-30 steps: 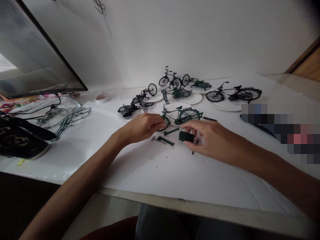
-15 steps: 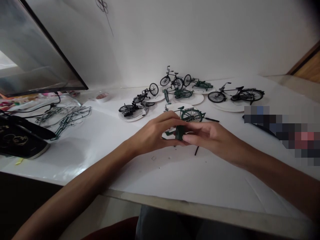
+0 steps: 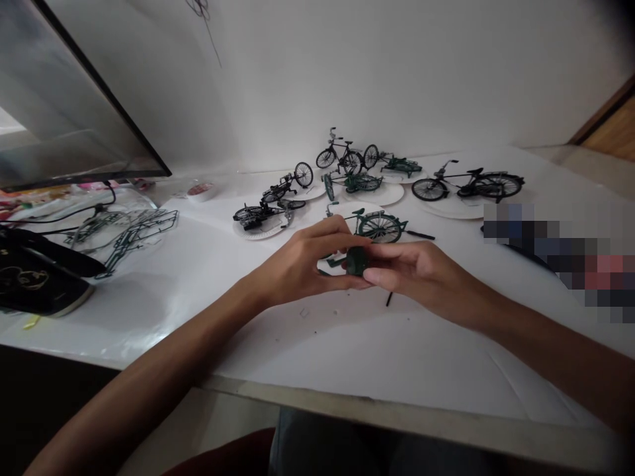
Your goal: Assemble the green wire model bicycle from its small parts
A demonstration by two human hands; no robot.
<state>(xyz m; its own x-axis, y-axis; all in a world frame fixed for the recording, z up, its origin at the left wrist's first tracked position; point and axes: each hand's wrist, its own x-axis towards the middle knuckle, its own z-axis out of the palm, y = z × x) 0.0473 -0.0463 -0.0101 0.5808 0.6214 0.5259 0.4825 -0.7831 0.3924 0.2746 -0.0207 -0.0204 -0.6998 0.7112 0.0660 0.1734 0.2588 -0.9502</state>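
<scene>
My left hand [image 3: 302, 261] and my right hand [image 3: 417, 271] meet over the table, with their fingertips pressed on a small dark green part [image 3: 356, 261] held between them. Its exact shape is partly hidden by my fingers. Just behind my hands stands a green model bicycle [image 3: 372, 228] on a white paper plate [image 3: 347, 211], and my left hand covers its front wheel. A thin black rod [image 3: 389, 299] lies on the white table below my right hand, and another [image 3: 421, 235] lies beyond it.
Several black and green model bicycles [image 3: 466, 186] stand on paper plates along the back of the white table. To the left are a green parts frame [image 3: 141, 231], a black case [image 3: 34, 271] and a monitor [image 3: 74, 99]. The table's front edge [image 3: 397, 413] runs below.
My hands have come together from apart, and the dark green part has gone from the table into my fingers. The green pieces near it are no longer visible.
</scene>
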